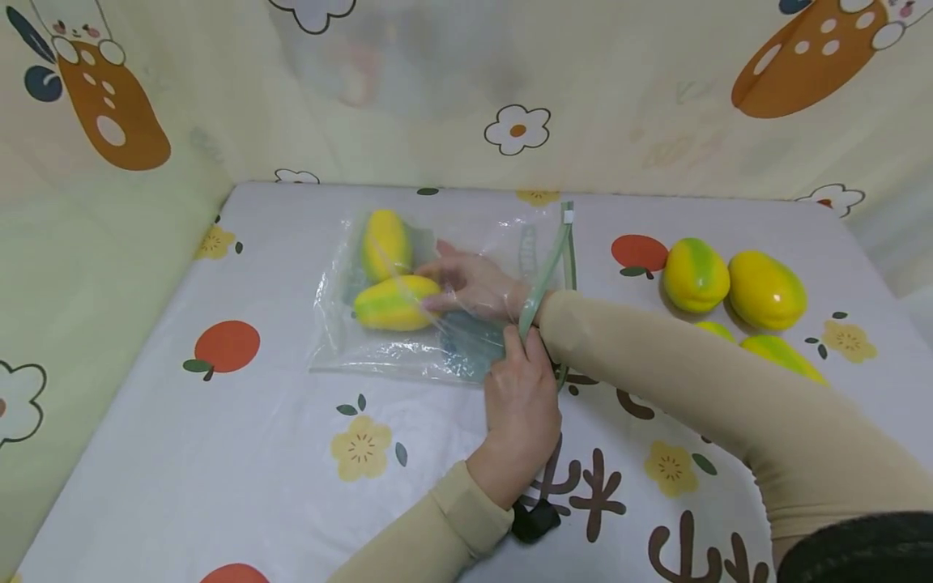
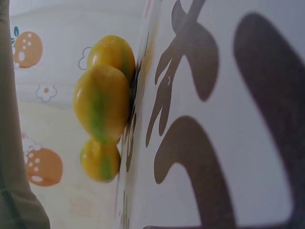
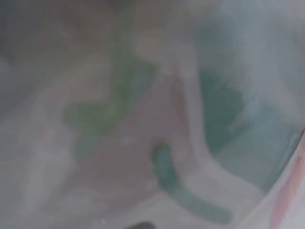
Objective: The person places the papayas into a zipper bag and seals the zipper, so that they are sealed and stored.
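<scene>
Inside a clear zip bag (image 1: pixel 335 348), the right hand (image 1: pixel 477 285) reached leftward, thumb and fingers curved round the lower yellow-green mango (image 1: pixel 394 304); below, the left hand (image 1: pixel 523 405) pinched the green zip edge (image 1: pixel 546 277).

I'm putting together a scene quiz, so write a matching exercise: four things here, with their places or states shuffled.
1. Left hand
2. Right hand
3. Clear plastic bag
4. Loose glossy yellow-green oval fruits

A. To the right of the bag
B. Encloses two similar fruits
C. Pinches the pale-green strip at the bag's mouth
D. Inside the bag, touching the nearer fruit

Pairs: 1-C, 2-D, 3-B, 4-A.
</scene>
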The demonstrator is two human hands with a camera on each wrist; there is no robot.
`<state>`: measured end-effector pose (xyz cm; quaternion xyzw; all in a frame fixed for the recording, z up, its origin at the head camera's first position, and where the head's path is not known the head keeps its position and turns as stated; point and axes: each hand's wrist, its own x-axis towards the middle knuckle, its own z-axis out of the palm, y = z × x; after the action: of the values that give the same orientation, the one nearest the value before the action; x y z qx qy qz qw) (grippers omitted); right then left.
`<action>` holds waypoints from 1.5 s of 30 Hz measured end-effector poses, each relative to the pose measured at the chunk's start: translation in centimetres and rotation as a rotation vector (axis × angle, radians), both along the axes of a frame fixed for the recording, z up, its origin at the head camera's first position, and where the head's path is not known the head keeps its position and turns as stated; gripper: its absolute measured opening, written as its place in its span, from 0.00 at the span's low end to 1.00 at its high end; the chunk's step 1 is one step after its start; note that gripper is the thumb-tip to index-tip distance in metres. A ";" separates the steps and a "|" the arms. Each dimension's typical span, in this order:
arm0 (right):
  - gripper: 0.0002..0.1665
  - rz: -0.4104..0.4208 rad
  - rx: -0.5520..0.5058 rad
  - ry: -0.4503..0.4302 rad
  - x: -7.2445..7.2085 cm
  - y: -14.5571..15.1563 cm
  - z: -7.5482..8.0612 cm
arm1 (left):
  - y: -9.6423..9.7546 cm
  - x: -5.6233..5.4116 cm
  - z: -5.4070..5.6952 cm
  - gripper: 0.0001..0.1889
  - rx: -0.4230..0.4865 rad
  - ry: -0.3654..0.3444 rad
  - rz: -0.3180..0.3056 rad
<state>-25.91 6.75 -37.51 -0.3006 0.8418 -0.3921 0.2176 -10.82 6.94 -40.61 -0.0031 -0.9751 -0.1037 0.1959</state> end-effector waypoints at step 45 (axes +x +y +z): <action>0.25 -0.377 -0.048 -0.175 5.5 28.3 13.4 | 1.4 2.1 1.1 0.42 0.139 -0.066 -0.132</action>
<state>-20.40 35.01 -24.11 -0.1078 0.8515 -0.4702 0.2053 -8.72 8.31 -39.54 -0.0501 -0.9692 -0.1836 0.1561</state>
